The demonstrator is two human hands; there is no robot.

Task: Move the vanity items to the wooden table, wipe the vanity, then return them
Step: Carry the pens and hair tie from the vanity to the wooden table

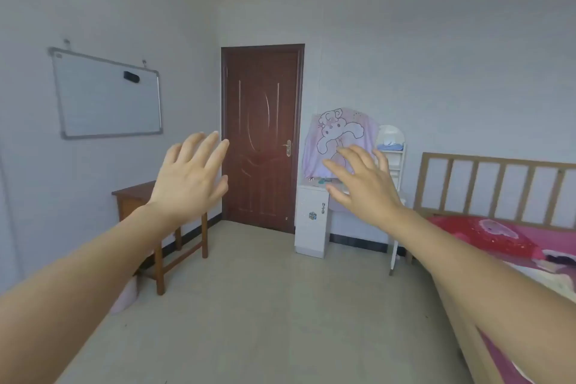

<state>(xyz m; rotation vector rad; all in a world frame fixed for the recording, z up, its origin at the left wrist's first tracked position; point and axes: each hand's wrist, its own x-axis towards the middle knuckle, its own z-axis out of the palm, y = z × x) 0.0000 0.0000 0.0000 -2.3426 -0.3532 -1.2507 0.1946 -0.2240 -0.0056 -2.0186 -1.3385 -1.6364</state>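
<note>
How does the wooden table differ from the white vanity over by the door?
The wooden table is brown on open legs; the vanity is white with a closed cabinet reaching the floor. The table stands left of the door, the vanity right of it. A lilac cartoon cloth rises behind the vanity's top; the table's top is partly hidden by the left hand. Both stand against a wall.

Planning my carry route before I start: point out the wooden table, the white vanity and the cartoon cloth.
wooden table [134, 190]: head view, visible part of its top.
white vanity [311, 227]: head view, front of its cabinet.
cartoon cloth [341, 131]: head view, on the drawn figure.
</note>
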